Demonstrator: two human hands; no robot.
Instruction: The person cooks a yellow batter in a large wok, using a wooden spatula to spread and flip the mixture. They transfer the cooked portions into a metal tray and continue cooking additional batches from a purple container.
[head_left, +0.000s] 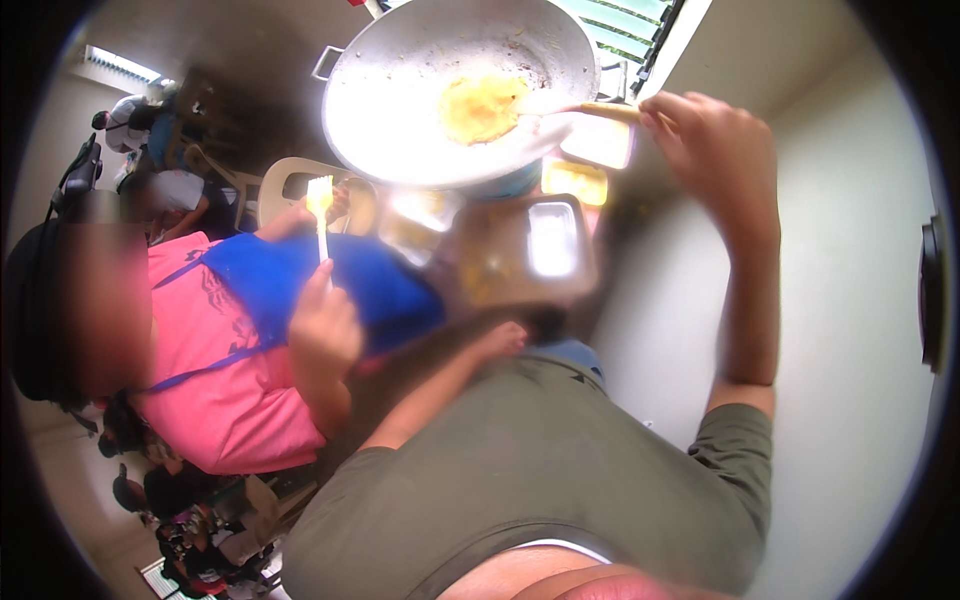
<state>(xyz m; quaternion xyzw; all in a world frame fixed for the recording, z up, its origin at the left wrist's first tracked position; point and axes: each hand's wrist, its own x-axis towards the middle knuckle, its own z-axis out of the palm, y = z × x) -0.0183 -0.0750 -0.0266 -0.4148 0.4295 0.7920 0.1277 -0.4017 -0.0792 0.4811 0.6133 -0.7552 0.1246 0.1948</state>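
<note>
Silvery metal, washed out by glare across its middle, makes up the wide wok (385, 85) at the top of the view; its far rim is cut off by the upper edge. Yellow food (478, 108) lies in the wok, blurred at its outline. At the right, the person's right hand (715, 150) has its grip closed around the wooden handle (608, 111) of a utensil, which reaches over the wok's rim toward the food; the utensil's head is lost in bright light and seems to touch the food's edge. The left hand (497, 342) hangs near the waist, smeared by blur, so I cannot tell whether its grip is spread or pressed together. Just below the wok, a brown tray (505, 225) holds a shiny container (552, 238) whose contents are bleached out. Beside them sits a yellow container (575, 183), partly overexposed. To the left, a co-worker in a pink shirt (235, 420) and blue apron (260, 275) holds up a pale fork-shaped tool (319, 195).
</note>
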